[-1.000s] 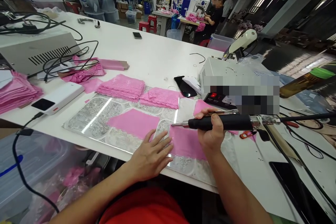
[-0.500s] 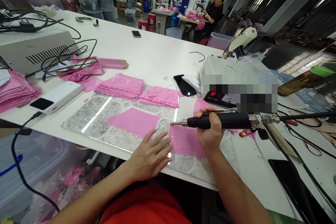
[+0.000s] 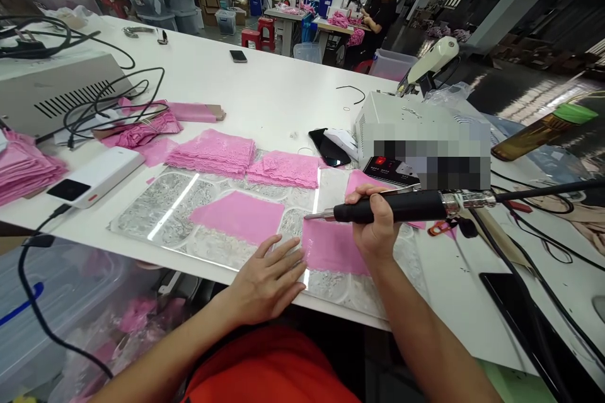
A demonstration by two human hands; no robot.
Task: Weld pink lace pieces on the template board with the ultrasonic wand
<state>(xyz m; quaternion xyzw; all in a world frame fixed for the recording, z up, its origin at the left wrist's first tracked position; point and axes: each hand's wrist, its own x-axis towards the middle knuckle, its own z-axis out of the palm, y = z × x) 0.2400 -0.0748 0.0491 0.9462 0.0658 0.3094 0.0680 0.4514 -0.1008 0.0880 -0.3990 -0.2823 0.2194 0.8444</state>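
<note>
My right hand point(image 3: 375, 227) grips a black-handled hot cutting tool point(image 3: 401, 206), held level with its metal tip pointing left, just above a pink lace piece point(image 3: 331, 252). My left hand point(image 3: 267, 280) lies flat with fingers spread on the glass plate point(image 3: 161, 214), its fingertips at the left edge of that pink piece. A second pink lace piece point(image 3: 241, 215) lies on the glass to the left. Two stacks of pink lace point(image 3: 212, 151) point(image 3: 286, 170) sit behind the plate.
A white control box point(image 3: 416, 138) stands right of the plate, with a phone point(image 3: 326, 148) beside it. A power bank point(image 3: 94, 176) and grey machine point(image 3: 57, 91) with cables sit at the left. A clear bin point(image 3: 61, 302) is below. A seated person point(image 3: 375, 12) works behind.
The view has shifted slightly; my right hand with the tool has drifted a little left and up. My left hand stays flat in place.
</note>
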